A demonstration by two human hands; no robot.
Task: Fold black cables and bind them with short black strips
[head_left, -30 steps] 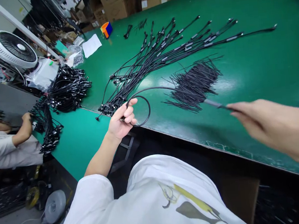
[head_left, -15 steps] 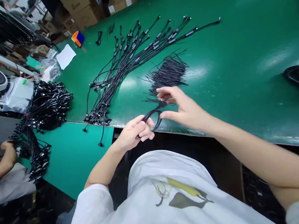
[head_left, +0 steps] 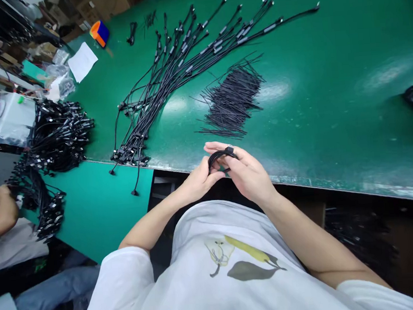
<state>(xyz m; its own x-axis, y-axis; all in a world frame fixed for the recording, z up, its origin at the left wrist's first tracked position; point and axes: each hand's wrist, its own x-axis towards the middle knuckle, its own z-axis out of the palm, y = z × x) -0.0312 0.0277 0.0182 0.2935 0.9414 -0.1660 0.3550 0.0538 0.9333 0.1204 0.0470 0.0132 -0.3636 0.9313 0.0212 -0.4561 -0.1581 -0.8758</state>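
**Broad, glossy dark-green tabletop (head_left: 333, 115), small ring-shaped coil of black cable (head_left: 212, 160) in hand**

The tabletop runs across the top and right of the frame, and a white T-shirt (head_left: 180, 273) with a printed yellow-and-grey design fills the bottom centre. A flat, lighter green surface (head_left: 99, 208) sits at left centre, against the tabletop's near edge.

A long, spread sheaf of straight black cables (head_left: 168, 87) with grey sleeves stretches from left of centre toward the upper right, plugs at both ends. A dense heap of black cables (head_left: 60, 134) lies at the left, near a co-worker's hand (head_left: 3, 204) at the left edge.

Just right of centre, below the sheaf, is a loose pile of thin black strips (head_left: 233, 99).

Nearer the bottom, around the middle of the frame, the left hand (head_left: 198, 177) grips the coil's left side, thumb along its lower part. The right hand (head_left: 249, 173) holds the right side, fingers bent around it, some tips hidden. The coil is in the air, by the tabletop's front edge, below the strips.

At upper left lie a sheet of white paper (head_left: 82, 62) and an orange-and-blue block-like object (head_left: 99, 34). Smallest is the black plug (head_left: 229, 150) at the coil's top right, against the right hand's fingers.
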